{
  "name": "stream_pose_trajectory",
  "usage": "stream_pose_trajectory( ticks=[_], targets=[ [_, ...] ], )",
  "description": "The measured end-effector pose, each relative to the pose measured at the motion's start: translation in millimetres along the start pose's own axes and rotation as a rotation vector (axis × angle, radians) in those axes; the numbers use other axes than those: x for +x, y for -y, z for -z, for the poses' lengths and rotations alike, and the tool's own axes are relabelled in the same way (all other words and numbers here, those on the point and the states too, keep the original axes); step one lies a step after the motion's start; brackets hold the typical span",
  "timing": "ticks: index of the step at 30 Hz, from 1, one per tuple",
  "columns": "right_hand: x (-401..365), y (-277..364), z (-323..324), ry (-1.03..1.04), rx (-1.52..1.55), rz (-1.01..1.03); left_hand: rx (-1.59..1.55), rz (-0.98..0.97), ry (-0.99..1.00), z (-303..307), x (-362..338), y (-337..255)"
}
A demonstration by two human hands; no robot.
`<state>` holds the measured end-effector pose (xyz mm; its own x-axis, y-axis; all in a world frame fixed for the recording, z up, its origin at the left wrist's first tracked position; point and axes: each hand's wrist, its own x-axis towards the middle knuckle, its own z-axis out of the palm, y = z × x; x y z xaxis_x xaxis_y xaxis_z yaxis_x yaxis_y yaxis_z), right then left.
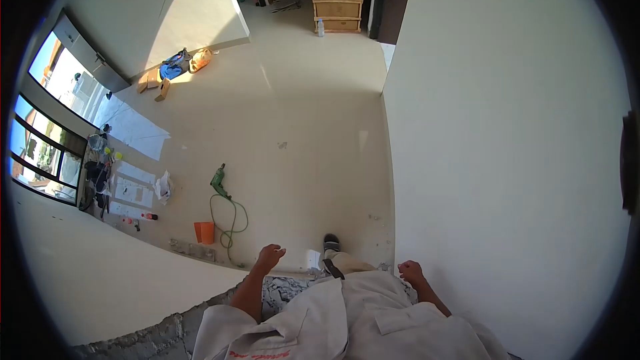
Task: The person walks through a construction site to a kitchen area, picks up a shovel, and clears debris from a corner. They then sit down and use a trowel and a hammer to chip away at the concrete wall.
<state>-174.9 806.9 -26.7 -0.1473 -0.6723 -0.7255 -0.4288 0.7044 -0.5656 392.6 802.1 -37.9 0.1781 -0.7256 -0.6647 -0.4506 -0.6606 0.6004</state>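
My left hand (271, 256) hangs in the air in front of my body, fingers loosely bent and a little apart, with nothing visible in it. On the other side, my right hand (411, 271) is closed in a loose fist beside the white wall (493, 160); no object shows in it. A green power drill (219, 179) lies on the tiled floor ahead of my left hand. Its green cord (235, 223) loops back towards me. Left of the cord are orange blocks (205, 233). Neither hand touches these things.
Broken masonry (283, 291) borders the opening where I stand. Bottles, tools and a white bag (163, 187) lie by the left window. Further off are a blue bag (175, 65), an orange bag (200, 61), a wooden drawer unit (338, 10) and a plastic bottle (321, 27).
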Motion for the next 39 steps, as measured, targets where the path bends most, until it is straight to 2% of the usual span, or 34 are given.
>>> stream_pose_trajectory(
  ticks=[1,2,3,4,6,8,10,14,16,17,18,19,20,21,23,26,28,30,32,34,35,36,39],
  targets=[
    [29,44,9,0.027,-0.050,0.038,-0.066,0.088,-0.032,17,7,5],
    [52,91,17,-0.007,-0.132,0.154,-0.211,0.220,-0.084,40,-14,-16],
    [79,128,25,-0.085,-0.273,0.295,-0.303,0.362,-0.045,55,-10,-5],
    [71,203,36,-0.148,-0.366,0.334,-0.406,0.448,-0.079,63,-12,3],
    [106,286,45,-0.231,-0.332,0.419,-0.575,0.616,-0.096,70,-8,32],
    [143,354,44,-0.288,-0.251,0.457,-0.533,0.876,-0.072,70,5,42],
    [184,405,34,-0.287,-0.218,0.455,-0.408,0.856,0.012,76,28,14],
    [263,453,-9,-0.214,-0.254,0.385,-0.014,0.531,0.162,113,127,-64],
    [302,436,-32,-0.157,-0.275,0.312,0.139,0.378,0.202,151,190,-113],
    [316,420,-38,-0.076,-0.294,0.197,0.161,0.351,0.208,179,225,-147],
    [329,405,-39,0.016,-0.479,0.212,0.153,0.356,0.208,206,265,-184],
    [343,390,-38,0.143,-1.223,0.636,0.036,0.450,0.175,228,307,-224],
    [342,381,-33,0.146,-1.004,0.438,-0.289,0.664,0.017,240,370,-242],
    [339,377,-31,0.146,-0.778,0.245,-0.341,0.532,0.011,268,426,-261],
    [335,388,-19,0.103,-0.319,-0.219,-0.351,0.312,-0.031,325,513,-366],
    [339,425,-4,-0.180,0.197,-0.551,-0.366,0.095,-0.123,378,608,-546],
    [365,445,0,-0.240,0.317,-0.581,-0.406,-0.031,-0.088,393,679,-618],
    [409,467,4,-0.215,0.370,-0.644,-0.405,-0.078,-0.090,388,727,-684],
    [465,523,19,-0.222,0.367,-0.660,-0.383,-0.004,-0.079,370,774,-720],
    [508,574,39,-0.217,0.494,-0.543,-0.300,0.052,0.039,345,795,-744],
    [529,611,54,-0.227,0.460,-0.502,-0.252,0.085,0.138,334,807,-749],
    [537,649,70,-0.345,0.494,-0.341,-0.223,0.138,0.244,327,819,-756],
    [583,738,126,-0.404,0.438,-0.235,-0.016,0.199,0.325,300,852,-773]
  ],
)
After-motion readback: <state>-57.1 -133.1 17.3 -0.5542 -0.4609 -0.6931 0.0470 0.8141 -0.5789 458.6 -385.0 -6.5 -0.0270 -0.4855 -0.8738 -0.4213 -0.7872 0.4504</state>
